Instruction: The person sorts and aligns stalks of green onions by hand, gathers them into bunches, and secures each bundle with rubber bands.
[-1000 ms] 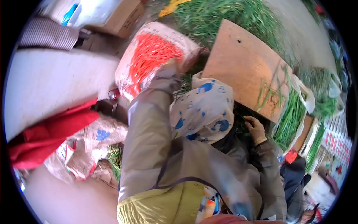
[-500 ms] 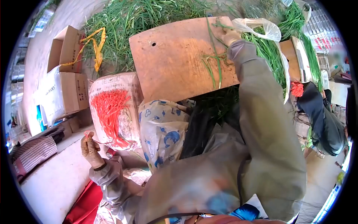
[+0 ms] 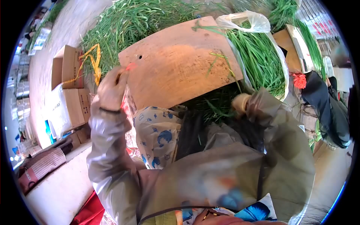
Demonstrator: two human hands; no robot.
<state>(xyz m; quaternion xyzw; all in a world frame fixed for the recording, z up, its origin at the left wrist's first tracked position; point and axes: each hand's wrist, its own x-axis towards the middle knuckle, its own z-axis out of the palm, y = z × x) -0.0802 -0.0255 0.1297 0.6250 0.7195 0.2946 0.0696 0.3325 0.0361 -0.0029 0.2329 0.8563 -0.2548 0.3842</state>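
My left hand (image 3: pixel 111 88) is closed in a pinch at the left edge of a brown wooden board (image 3: pixel 168 63). A red tie (image 3: pixel 131 66) shows at its fingertips, over the board. My right hand (image 3: pixel 240 104) is just below the board's lower right corner, close to dark green scraps (image 3: pixel 219 108); motion smears its fingers. A few loose green stalks (image 3: pixel 223 60) lie on the right part of the board. The red-and-white package (image 3: pixel 129 105) is mostly hidden behind my left hand and sleeve.
A heap of green stalks (image 3: pixel 138 26) spreads behind the board. To the right, a clear plastic bag (image 3: pixel 249 20) holds long green leaves (image 3: pixel 258 60). Cardboard boxes (image 3: pixel 73 107) stand at left, with a yellow strap (image 3: pixel 95 65). Another person's dark-clothed leg (image 3: pixel 324 108) shows at right.
My left hand has moved up and right to the board with the red tie. My right hand has come down from the board's top right corner to below its lower edge.
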